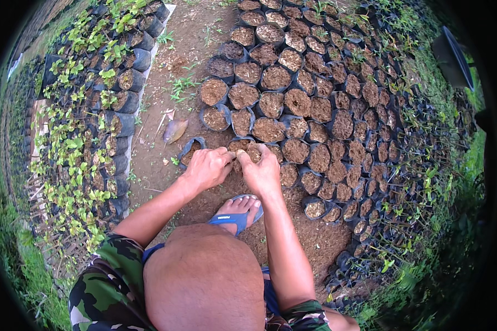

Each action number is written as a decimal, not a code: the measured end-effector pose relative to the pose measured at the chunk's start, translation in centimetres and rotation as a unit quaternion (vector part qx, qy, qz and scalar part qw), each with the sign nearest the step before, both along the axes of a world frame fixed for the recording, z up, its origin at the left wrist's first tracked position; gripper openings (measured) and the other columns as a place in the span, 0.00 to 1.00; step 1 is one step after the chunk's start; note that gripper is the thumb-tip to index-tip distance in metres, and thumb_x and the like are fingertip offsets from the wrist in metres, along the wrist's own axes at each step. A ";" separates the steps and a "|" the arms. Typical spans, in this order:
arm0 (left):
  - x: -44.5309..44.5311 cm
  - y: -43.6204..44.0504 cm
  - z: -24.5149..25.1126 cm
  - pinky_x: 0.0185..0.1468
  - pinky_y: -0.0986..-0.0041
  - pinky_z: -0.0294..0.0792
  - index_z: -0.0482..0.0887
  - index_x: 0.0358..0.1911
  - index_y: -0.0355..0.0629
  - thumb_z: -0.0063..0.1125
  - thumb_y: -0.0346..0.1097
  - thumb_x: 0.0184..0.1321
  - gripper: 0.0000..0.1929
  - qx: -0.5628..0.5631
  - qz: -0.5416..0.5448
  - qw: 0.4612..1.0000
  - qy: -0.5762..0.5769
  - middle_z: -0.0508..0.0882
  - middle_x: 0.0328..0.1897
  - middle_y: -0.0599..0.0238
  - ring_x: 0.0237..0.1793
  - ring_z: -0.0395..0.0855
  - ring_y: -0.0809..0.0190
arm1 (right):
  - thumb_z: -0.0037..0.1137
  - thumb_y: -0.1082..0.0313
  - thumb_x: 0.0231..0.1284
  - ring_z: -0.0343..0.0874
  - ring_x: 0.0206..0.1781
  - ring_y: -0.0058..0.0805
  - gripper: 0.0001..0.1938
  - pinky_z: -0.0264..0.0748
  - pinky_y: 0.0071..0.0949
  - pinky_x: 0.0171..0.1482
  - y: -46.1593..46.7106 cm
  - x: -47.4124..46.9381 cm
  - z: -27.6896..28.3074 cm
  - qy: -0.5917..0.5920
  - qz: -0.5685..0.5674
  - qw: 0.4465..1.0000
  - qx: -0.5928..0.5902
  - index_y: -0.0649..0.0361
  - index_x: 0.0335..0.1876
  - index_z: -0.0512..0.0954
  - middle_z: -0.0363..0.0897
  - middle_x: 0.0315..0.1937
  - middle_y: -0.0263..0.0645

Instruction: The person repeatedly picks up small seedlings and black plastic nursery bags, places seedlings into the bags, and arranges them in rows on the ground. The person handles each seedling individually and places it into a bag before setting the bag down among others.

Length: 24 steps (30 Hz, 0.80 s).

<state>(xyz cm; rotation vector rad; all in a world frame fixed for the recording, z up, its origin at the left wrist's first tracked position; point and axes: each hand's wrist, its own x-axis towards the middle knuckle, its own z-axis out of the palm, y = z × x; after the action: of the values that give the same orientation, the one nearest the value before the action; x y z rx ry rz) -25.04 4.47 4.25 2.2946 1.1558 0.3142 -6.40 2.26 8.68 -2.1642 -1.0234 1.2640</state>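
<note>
Both hands meet at the near side of a black plastic nursery bag (240,145) filled with brown soil. My left hand (209,166) has its fingers curled, the thumb and forefinger pinching at the bag's near rim. Beside it, my right hand (261,169) pinches the same edge with its thumb lowered and fingers bent. The fingertips hide most of that rim and whatever small part lies between them. Just left of the left hand, another soil-filled bag (191,151) stands apart from the rows. Light, fibrous soil fills a bag (254,154) partly behind the right hand.
Rows of soil-filled bags (269,129) spread ahead and to the right. Leafy seedlings in bags (76,142) line the left side. Between them runs a dirt path (149,165) with a fallen leaf (175,131). A foot in a blue flip-flop (241,219) is below the hands.
</note>
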 end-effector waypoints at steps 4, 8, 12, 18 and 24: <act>0.1 0.9 0.0 0.38 0.50 0.81 0.90 0.38 0.40 0.71 0.32 0.59 0.06 0.009 -0.013 0.999 -0.031 0.87 0.35 0.56 0.37 0.91 0.43 | 0.75 0.59 0.62 0.89 0.60 0.66 0.29 0.85 0.55 0.63 0.9 -0.3 1.4 -0.104 0.101 0.989 0.004 0.69 0.65 0.83 0.88 0.54 0.68; 0.5 1.1 0.4 0.40 0.51 0.82 0.91 0.40 0.40 0.72 0.32 0.59 0.08 -0.020 0.011 1.000 -0.010 0.89 0.37 0.55 0.38 0.92 0.43 | 0.77 0.62 0.60 0.91 0.55 0.64 0.27 0.88 0.55 0.57 1.4 -1.0 1.9 -0.144 0.121 0.982 0.020 0.65 0.63 0.83 0.87 0.52 0.62; 1.1 0.6 0.8 0.41 0.55 0.83 0.90 0.43 0.39 0.73 0.35 0.62 0.10 -0.136 0.153 0.978 -0.033 0.93 0.36 0.54 0.35 0.94 0.47 | 0.76 0.63 0.60 0.91 0.54 0.63 0.24 0.89 0.55 0.55 1.3 -1.4 1.3 -0.168 0.127 0.977 0.035 0.64 0.61 0.84 0.87 0.51 0.62; 2.5 0.8 0.0 0.36 0.67 0.81 0.87 0.46 0.36 0.78 0.36 0.64 0.14 -0.197 0.245 0.945 -0.088 0.94 0.32 0.57 0.29 0.92 0.62 | 0.60 0.69 0.69 0.94 0.44 0.57 0.09 0.91 0.51 0.45 1.5 -2.3 -0.9 -0.228 0.174 0.956 0.066 0.65 0.46 0.87 0.87 0.45 0.57; 3.0 0.8 -1.3 0.41 0.59 0.81 0.86 0.43 0.35 0.78 0.38 0.63 0.15 -0.151 0.311 0.938 -0.018 0.93 0.32 0.49 0.32 0.93 0.54 | 0.62 0.70 0.67 0.95 0.42 0.53 0.07 0.92 0.47 0.43 1.7 -2.2 -2.2 -0.245 0.198 0.946 0.077 0.65 0.42 0.87 0.87 0.44 0.55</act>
<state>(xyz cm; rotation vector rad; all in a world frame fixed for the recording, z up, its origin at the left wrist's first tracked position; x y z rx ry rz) -22.06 5.27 2.95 1.6082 1.7596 0.3735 -8.65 3.95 6.50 -2.2715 -1.7659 0.7590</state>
